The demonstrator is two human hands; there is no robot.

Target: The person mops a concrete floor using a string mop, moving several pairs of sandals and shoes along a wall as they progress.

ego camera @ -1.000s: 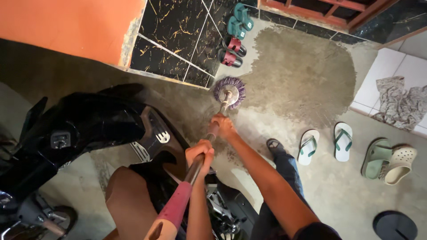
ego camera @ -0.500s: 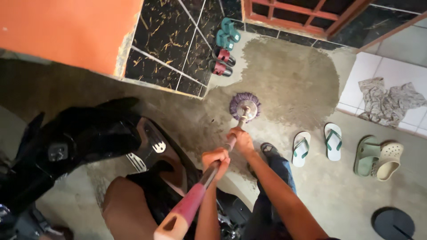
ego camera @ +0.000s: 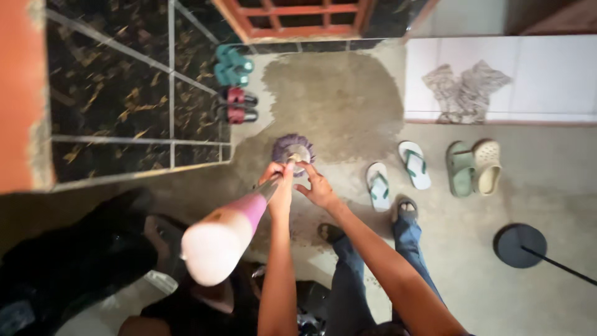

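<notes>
A mop with a purple string head point(ego camera: 292, 148) stands on the wet concrete floor point(ego camera: 336, 93). Its metal pole rises steeply toward the camera and ends in a pink and white grip point(ego camera: 219, 241), blurred and close. My left hand point(ego camera: 278, 182) is closed round the pole just above the head. My right hand point(ego camera: 318, 188) is beside it, fingers reaching onto the pole near the mop head, its grip looser. My feet in dark sandals point(ego camera: 404, 208) and blue jeans point(ego camera: 348, 274) show below.
A black motorbike point(ego camera: 74, 261) fills the lower left. Teal point(ego camera: 233, 62) and maroon slippers point(ego camera: 236, 106) line the black tiled wall point(ego camera: 112, 93). White flip-flops point(ego camera: 395, 174), green and beige clogs point(ego camera: 472, 167), a crumpled cloth point(ego camera: 463, 90) and a black round base point(ego camera: 519, 246) lie right.
The view swung upright over the mop. The mop head slid left toward the tiled wall, the pole now stands steeper, and both hands sit closer together near the head.
</notes>
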